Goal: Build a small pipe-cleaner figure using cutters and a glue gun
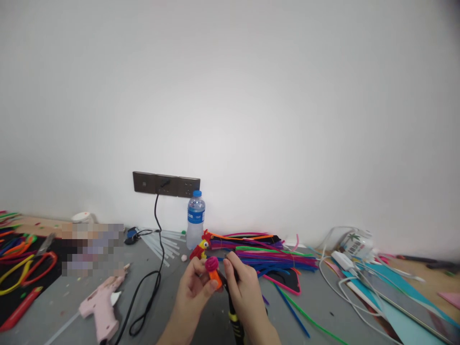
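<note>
Left hand [196,286]: thumb and fingers pinched on a small magenta-and-orange fuzzy piece [214,278], held above the grey tabletop [142,258], between the hands and nearer the left. Its long axis slants, coiled magenta end up, orange end down toward the right hand [247,286]. That hand: fingers curled on a black hand tool with yellow bands [236,330], upper part just beside the orange end; contact there, cannot tell.
</note>
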